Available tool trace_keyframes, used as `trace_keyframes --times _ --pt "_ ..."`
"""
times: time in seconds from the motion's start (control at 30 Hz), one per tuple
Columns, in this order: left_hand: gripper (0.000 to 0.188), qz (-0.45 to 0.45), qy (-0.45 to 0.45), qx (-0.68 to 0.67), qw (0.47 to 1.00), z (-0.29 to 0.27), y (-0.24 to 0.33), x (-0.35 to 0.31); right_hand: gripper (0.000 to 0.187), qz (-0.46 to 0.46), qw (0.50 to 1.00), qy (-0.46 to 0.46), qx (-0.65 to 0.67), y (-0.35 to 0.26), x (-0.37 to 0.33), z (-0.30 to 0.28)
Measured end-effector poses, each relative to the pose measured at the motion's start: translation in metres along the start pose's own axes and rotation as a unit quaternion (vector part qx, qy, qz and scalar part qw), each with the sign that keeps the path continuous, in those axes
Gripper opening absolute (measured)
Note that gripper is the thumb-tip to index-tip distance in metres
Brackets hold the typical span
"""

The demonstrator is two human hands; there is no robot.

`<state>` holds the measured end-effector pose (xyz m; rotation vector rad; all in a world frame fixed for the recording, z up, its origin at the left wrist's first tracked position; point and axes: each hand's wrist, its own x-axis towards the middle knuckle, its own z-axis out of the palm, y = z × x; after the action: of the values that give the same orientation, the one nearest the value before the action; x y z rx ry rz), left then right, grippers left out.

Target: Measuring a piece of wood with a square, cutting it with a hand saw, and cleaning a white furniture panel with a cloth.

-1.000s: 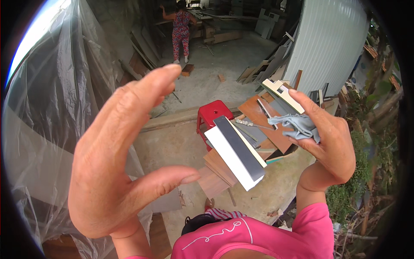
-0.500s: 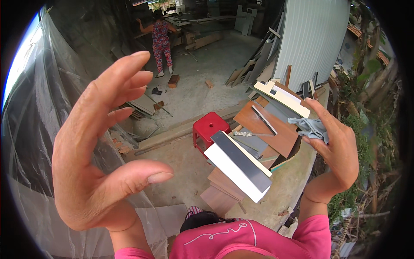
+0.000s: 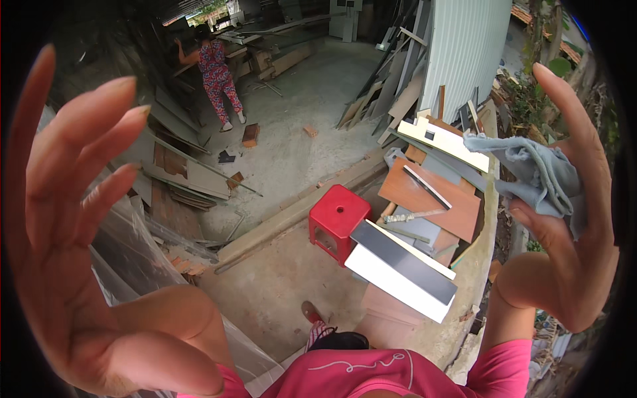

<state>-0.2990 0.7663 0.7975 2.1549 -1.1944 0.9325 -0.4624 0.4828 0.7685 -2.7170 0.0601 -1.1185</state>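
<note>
My left hand (image 3: 63, 265) is raised close at the left, its fingers spread and thumb stretched out, with nothing in it. At the right, my right hand (image 3: 580, 225) holds a crumpled grey-blue cloth (image 3: 541, 172) between thumb and palm, while the index finger points up. Both hands are in the air, apart from the boards. Between them, lower down, a long dark grey panel (image 3: 405, 259) lies beside a white panel (image 3: 398, 284), their far ends close to a red plastic stool (image 3: 340, 215).
Behind the panels are a brown board (image 3: 415, 189), a narrow strip (image 3: 426, 186) and a cream cut-out panel (image 3: 441, 142). A low concrete ledge (image 3: 298, 215) crosses the floor. Clear plastic sheeting (image 3: 126, 245) hangs left. Another person (image 3: 215, 76) stands far back by stacked planks. Plants border the right.
Both hands have moved outward, farther apart and nearer the picture's edges. The left fingers have spread wider, and the cloth has come along with the right hand. The view has shifted, showing a shoe below.
</note>
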Motion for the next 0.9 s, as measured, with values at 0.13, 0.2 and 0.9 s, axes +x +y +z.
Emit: trace_keyframes --times 0.13,0.2,0.9 --pt "0.115 -0.069 0.008 0.025 0.997 0.039 -0.096 0.016 0.075 0.018 0.998 -0.008 0.063 -0.011 0.074 0.096" --pt "0.106 -0.069 0.015 0.038 0.997 0.052 -0.146 0.027 0.075 0.027 0.997 -0.016 0.067 -0.011 0.090 0.125" --pt "0.059 0.002 -0.059 0.008 0.998 0.067 -0.296 0.082 0.072 0.116 0.988 -0.068 0.076 -0.092 0.216 0.254"
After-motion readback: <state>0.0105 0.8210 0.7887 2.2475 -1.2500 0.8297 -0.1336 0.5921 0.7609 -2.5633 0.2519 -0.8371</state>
